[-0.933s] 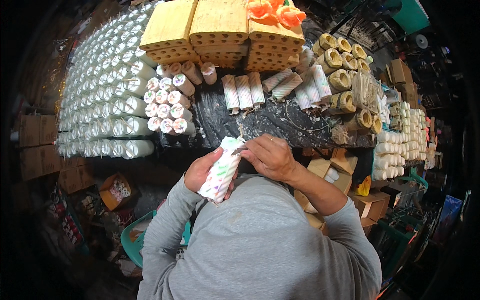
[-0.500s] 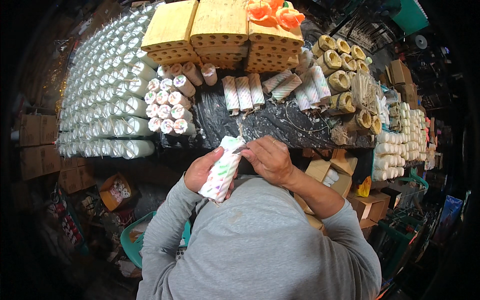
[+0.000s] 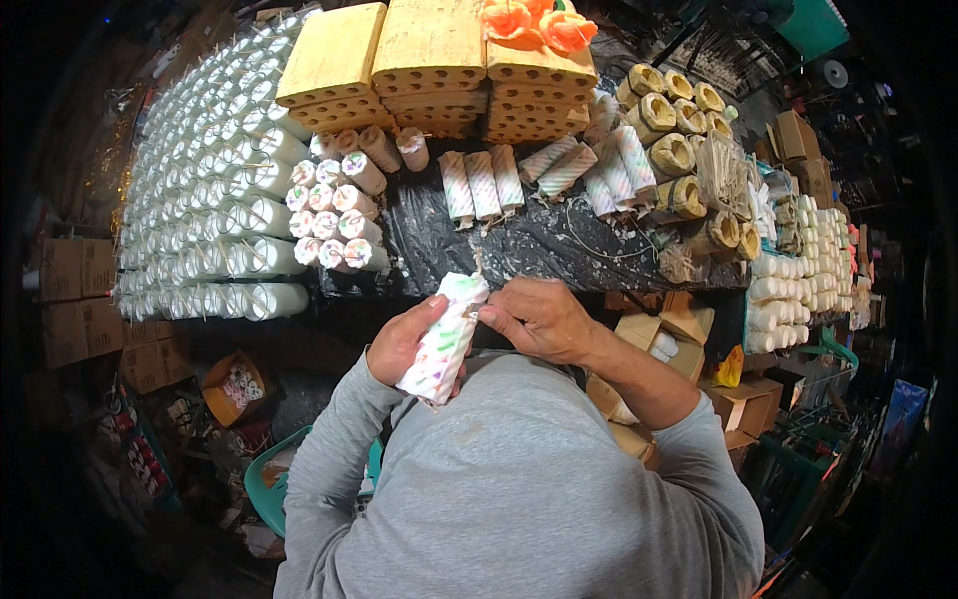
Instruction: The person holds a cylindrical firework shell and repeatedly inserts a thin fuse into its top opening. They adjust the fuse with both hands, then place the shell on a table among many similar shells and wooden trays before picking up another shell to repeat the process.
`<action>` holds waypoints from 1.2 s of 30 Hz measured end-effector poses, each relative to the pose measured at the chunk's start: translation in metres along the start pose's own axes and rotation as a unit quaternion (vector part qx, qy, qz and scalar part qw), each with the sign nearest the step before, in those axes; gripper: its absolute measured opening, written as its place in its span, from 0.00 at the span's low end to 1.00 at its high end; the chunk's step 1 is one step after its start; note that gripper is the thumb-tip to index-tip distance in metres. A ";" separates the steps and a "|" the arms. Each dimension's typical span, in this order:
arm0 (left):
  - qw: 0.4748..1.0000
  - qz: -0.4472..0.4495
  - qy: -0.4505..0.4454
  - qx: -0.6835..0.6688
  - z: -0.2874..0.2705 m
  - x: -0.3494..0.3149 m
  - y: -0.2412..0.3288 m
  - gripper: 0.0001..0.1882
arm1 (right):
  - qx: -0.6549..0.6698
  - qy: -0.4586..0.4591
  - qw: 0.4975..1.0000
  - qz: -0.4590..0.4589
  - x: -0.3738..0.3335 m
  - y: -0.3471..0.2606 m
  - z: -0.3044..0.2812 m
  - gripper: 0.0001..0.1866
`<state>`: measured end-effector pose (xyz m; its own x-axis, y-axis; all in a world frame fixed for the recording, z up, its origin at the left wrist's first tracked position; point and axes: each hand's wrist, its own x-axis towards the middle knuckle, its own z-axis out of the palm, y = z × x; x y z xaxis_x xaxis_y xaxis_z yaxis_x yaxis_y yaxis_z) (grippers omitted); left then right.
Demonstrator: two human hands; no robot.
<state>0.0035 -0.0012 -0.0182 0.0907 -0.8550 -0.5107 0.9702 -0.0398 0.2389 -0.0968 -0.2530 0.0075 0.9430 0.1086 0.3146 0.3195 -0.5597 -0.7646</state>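
Note:
In front of my chest, my left hand is closed around a white pillar candle with green, pink and purple spots and spiral ridges. The candle leans, its wick end away from me. My right hand is pinched on a small blade, mostly hidden by the fingers, whose edge lies against the candle's upper right side. On the black-covered table beyond stand several upright spotted candles. Striped twisted candles lie a little farther right.
White candles in clear cups fill the table's left. Yellow blocks with holes are stacked at the back, orange flowers on top. Hollow yellowish moulds stand at the right. Cardboard boxes sit below the table, and a green chair is at lower left.
My right hand has turned and shifted slightly, bringing the blade a little lower along the candle's side. My left hand keeps its hold on the candle.

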 end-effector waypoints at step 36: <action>0.999 0.020 0.045 0.011 0.002 -0.007 -0.009 0.32 | 0.096 -0.026 0.993 0.059 -0.006 -0.013 0.021 0.14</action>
<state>-0.0062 0.0043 -0.0151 0.1503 -0.8066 -0.5717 0.9604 -0.0180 0.2780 -0.1050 -0.2291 0.0039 0.9769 0.0967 0.1905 0.2134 -0.4038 -0.8896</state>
